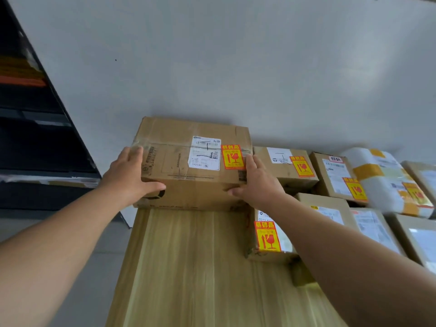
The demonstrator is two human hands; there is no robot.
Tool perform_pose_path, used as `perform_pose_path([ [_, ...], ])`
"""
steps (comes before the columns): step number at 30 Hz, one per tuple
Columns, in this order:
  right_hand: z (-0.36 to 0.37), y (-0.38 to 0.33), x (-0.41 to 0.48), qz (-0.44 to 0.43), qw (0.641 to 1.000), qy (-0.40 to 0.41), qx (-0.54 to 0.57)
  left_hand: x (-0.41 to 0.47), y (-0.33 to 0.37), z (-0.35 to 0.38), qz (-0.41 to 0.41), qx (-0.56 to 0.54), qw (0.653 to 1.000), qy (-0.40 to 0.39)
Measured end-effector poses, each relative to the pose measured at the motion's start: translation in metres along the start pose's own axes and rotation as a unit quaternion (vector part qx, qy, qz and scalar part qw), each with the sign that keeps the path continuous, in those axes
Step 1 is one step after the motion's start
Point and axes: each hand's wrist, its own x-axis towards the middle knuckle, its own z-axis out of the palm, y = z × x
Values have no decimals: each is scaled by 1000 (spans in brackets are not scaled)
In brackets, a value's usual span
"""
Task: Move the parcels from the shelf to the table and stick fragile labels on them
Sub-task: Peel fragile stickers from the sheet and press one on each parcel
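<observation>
Box: the large cardboard box (pixel 188 166) sits at the far end of the worktop (pixel 195 267). Its back is against the wall (pixel 236 67) and its right end is just beside a smaller parcel (pixel 285 168).
Label: a red-and-yellow fragile label (pixel 233 157) is already on its top, just right of the white shipping slip.
Your hands: they are well apart, one at each end of the box. Your left hand (pixel 128 174) lies against the left end with fingers straight and the thumb across the front face. Your right hand (pixel 258 182) mirrors it on the right end. Both press on the box and hold nothing else.
Handling: the cardboard looks stiff but dented and creased under the tape, so expect the panels to give a little. At this size it probably needs both hands. You cannot judge its weight from here. Treat the contents as breakable.
Where to hold: take it by the two ends, low near the bottom corners where the board is likely strongest, not by the taped seam on top.
Stage: this box looks finished, being both placed and labelled. The next parcel would likely come from the shelf (pixel 35 149) on your left.
Risk: sliding the box sideways could knock the smaller parcel on its right.
</observation>
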Motion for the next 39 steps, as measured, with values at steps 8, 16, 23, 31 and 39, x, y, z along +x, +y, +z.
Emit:
perform_pose_path([
  [8,-18,34,-74,13,999,36,-11,-52,59,7,95,67,989,89],
  [16,-8,116,-183,78,994,5,-80,-150,165,79,164,-22,979,-122],
  [23,11,169,-205,71,994,-8,-87,-156,202,109,101,-51,978,-178],
  [31,7,183,-201,38,995,-13,-92,-159,216,121,54,-51,985,-154],
  [39,-8,232,-295,122,991,43,-46,-213,249,119,158,14,983,-94],
])
